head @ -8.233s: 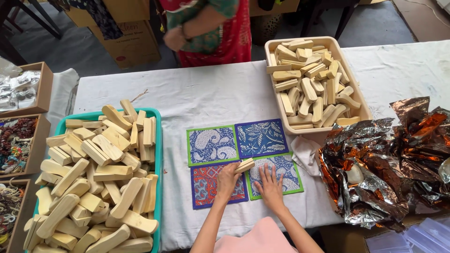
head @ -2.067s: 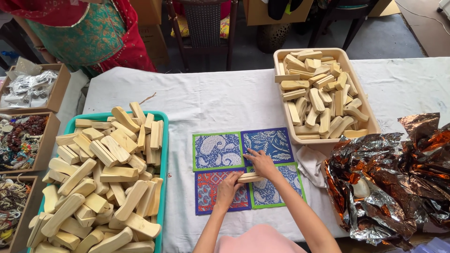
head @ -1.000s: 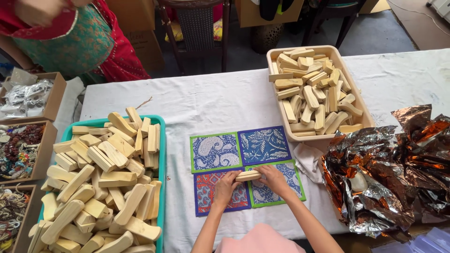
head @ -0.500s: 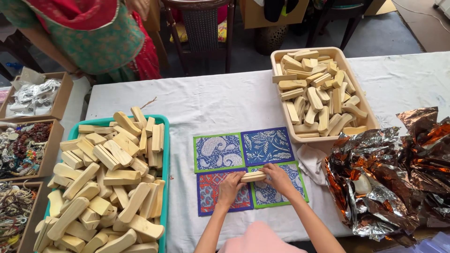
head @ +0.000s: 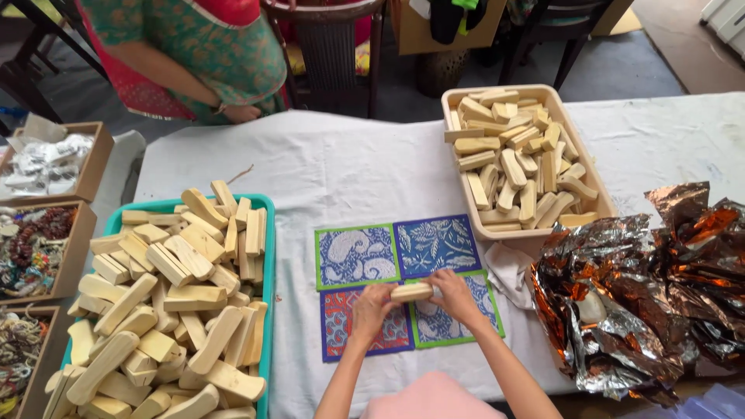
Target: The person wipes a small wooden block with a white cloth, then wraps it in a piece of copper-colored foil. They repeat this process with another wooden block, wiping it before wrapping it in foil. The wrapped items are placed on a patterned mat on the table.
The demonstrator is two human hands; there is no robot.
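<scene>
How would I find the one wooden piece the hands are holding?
Start at the white tablecloth and find the four patterned squares in its middle. Above them, the left hand and right hand grip one pale wooden piece by its ends. All other pieces lie in trays.

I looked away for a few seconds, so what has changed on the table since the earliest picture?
The wooden piece that lay under the left hand alone is now gripped at both ends, the right hand having joined in. A bystander has moved from mid-table to the left. The four patterned cards, teal tray and beige tub stayed put.
</scene>
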